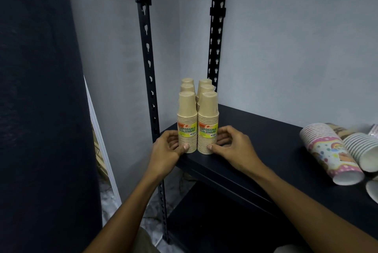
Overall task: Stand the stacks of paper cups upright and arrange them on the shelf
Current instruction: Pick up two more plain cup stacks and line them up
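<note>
Several tan paper-cup stacks stand upright, upside down, in two rows at the left end of the black shelf (255, 150). My left hand (167, 147) grips the base of the front left stack (187, 122), thumb on its front. My right hand (231, 146) grips the base of the front right stack (207, 124) the same way. Both front stacks carry yellow labels. Behind them stand more tan stacks (204, 87). At the right, a pink patterned cup stack (329, 152) and a white cup stack (362, 150) lie on their sides on the shelf.
Black slotted shelf posts (150, 72) rise just left of and behind the tan stacks. A grey wall backs the shelf. A dark panel (41, 109) fills the left. More cup rims (372, 190) show at the right edge. A lower shelf sits beneath.
</note>
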Tool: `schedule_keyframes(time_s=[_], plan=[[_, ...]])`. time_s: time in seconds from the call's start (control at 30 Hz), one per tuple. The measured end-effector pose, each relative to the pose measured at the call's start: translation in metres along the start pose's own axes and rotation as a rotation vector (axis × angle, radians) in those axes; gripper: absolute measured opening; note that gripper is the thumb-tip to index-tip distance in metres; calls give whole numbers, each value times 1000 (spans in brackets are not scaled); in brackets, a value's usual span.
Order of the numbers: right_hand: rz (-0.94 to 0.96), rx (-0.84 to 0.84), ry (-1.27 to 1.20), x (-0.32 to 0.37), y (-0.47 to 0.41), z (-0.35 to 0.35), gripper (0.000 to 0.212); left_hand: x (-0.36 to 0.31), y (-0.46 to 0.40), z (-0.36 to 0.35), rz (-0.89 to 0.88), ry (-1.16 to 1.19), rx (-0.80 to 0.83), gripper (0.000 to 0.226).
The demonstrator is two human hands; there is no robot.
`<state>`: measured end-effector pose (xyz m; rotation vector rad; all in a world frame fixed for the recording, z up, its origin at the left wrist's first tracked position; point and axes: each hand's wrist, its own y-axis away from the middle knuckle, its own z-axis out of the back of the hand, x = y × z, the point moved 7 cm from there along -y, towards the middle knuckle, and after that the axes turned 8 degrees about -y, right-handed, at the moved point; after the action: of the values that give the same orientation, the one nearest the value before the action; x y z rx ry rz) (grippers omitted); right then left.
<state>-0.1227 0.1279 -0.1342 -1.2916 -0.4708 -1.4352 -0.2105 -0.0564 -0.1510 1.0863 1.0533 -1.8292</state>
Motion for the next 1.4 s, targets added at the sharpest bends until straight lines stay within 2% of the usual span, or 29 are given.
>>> schedule_keyframes(time_s=[0.53, 1.17, 1.3, 1.4], plan=[[44, -26, 138, -1, 0, 0, 37, 0, 0, -1, -38, -48, -85, 41], [94, -28, 242, 2, 2, -1, 37, -1, 1, -6, -68, -176, -73, 43], [103, -29, 308, 1, 4, -3, 41, 1, 4, -7, -50, -178, -82, 51], [87, -41, 380, 2, 7, 0, 48, 3, 12, -3, -12, -188, -173, 59]])
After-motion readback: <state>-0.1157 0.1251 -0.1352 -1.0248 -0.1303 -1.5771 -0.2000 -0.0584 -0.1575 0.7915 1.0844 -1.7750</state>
